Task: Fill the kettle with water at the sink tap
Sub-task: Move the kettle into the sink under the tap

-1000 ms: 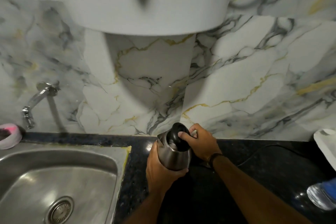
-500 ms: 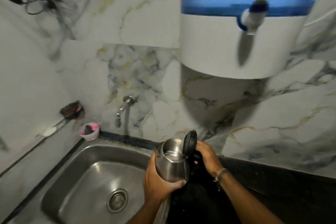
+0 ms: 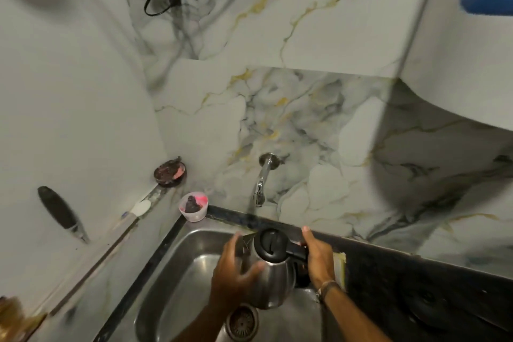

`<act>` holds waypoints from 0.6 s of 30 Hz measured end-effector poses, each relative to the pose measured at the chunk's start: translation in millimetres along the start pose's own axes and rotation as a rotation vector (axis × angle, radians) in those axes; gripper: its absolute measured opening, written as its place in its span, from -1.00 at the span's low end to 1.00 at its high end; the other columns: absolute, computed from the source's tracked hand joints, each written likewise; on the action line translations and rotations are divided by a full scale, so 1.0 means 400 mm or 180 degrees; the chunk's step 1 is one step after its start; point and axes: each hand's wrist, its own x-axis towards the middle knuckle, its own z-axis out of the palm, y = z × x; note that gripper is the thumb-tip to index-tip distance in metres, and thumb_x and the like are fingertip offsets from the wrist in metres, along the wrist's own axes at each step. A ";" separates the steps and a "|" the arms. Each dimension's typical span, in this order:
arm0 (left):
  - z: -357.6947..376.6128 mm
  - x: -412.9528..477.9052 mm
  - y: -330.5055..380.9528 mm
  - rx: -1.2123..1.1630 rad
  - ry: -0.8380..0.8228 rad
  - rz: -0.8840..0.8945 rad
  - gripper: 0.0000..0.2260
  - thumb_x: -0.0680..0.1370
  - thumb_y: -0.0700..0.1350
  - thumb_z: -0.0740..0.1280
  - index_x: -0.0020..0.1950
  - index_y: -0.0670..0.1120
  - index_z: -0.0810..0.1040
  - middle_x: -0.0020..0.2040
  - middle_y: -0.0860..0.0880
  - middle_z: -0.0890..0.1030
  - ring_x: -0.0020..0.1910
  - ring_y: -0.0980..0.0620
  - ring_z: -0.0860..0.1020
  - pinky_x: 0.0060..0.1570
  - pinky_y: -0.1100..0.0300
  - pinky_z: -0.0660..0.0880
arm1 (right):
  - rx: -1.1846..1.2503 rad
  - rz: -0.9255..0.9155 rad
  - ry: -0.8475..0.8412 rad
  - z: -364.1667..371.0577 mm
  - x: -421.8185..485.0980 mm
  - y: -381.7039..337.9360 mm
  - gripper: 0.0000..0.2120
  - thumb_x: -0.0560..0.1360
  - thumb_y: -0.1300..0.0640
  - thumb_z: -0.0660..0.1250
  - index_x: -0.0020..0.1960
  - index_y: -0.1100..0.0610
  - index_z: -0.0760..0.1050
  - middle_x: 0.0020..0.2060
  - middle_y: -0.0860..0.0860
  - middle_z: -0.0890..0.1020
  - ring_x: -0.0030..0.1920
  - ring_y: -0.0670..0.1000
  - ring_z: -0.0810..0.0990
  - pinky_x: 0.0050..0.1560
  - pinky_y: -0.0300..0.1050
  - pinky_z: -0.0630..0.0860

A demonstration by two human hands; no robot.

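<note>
A steel kettle point(image 3: 273, 279) with a black lid and black handle hangs over the steel sink point(image 3: 194, 272), just below and in front of the chrome wall tap point(image 3: 261, 183). Its lid looks down over the mouth. My left hand point(image 3: 236, 272) cups the kettle's left side. My right hand point(image 3: 317, 258) grips the black handle on the right, index finger stretched out. No water runs from the tap.
A small pink cup point(image 3: 193, 206) stands at the sink's back left corner, with a dark dish point(image 3: 170, 173) on the ledge above it. The sink drain point(image 3: 241, 323) lies under the kettle. Black counter point(image 3: 416, 286) runs to the right. A white and blue water dispenser point(image 3: 472, 36) hangs upper right.
Both hands carried the kettle left from the black counter to over the sink, under the tap. The lid stood raised half a second ago and now looks lowered.
</note>
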 end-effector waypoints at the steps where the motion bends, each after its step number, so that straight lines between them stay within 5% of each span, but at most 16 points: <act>1: -0.013 0.028 0.006 -0.0011 -0.0028 -0.0028 -0.02 0.34 0.43 0.51 0.72 0.21 0.29 0.62 0.17 0.48 0.61 0.06 0.49 0.54 0.09 0.44 | -0.0030 0.0017 0.0051 0.014 0.001 0.010 -0.21 0.28 -0.48 0.37 -0.24 0.32 0.65 -0.32 0.13 0.76 -0.24 0.07 0.68 -0.02 0.12 0.64; 4: -0.050 0.110 0.015 0.0053 -0.0354 0.0006 0.07 0.33 0.41 0.52 0.77 0.04 0.31 0.68 0.07 0.44 0.64 0.06 0.43 0.60 -0.02 0.45 | -0.0149 0.0017 0.0090 0.061 0.000 0.030 -0.29 0.18 -0.59 0.40 -0.39 0.12 0.57 -0.42 -0.01 0.61 -0.30 0.03 0.56 -0.13 0.06 0.57; 7: -0.085 0.151 0.006 0.0052 -0.0686 -0.0012 -0.03 0.34 0.34 0.56 0.71 0.12 0.37 0.64 0.05 0.49 0.62 0.02 0.48 0.60 -0.15 0.48 | -0.0186 -0.0059 -0.0011 0.077 0.004 0.043 -0.15 0.18 -0.59 0.43 -0.35 0.28 0.54 -0.38 0.05 0.58 -0.29 0.03 0.54 -0.11 0.13 0.59; 9: -0.101 0.161 -0.017 0.0139 -0.0871 0.0009 -0.11 0.35 0.30 0.59 0.64 0.18 0.39 0.59 0.05 0.55 0.57 0.02 0.54 0.58 -0.17 0.50 | -0.0203 -0.0132 -0.0047 0.086 -0.003 0.033 -0.24 0.16 -0.56 0.48 -0.41 0.19 0.49 -0.43 0.03 0.52 -0.34 0.00 0.48 -0.19 0.08 0.52; 14: -0.095 0.161 -0.055 0.0415 -0.0874 0.0219 0.36 -0.03 0.47 0.76 0.71 0.17 0.33 0.47 0.23 0.62 0.48 0.15 0.60 0.52 0.00 0.56 | -0.0429 -0.0107 -0.0244 0.109 -0.013 0.009 -0.37 0.03 -0.53 0.56 -0.51 0.02 0.51 -0.52 -0.13 0.52 -0.46 -0.18 0.46 -0.30 -0.24 0.44; 18: -0.085 0.152 -0.077 0.0267 -0.0590 0.0203 0.28 -0.04 0.30 0.82 0.64 0.27 0.37 0.37 0.33 0.66 0.40 0.23 0.64 0.45 0.00 0.62 | -0.0829 -0.0057 -0.0439 0.113 -0.007 -0.019 -0.34 0.00 -0.58 0.53 -0.50 -0.01 0.44 -0.51 -0.14 0.47 -0.45 -0.13 0.44 -0.22 -0.10 0.43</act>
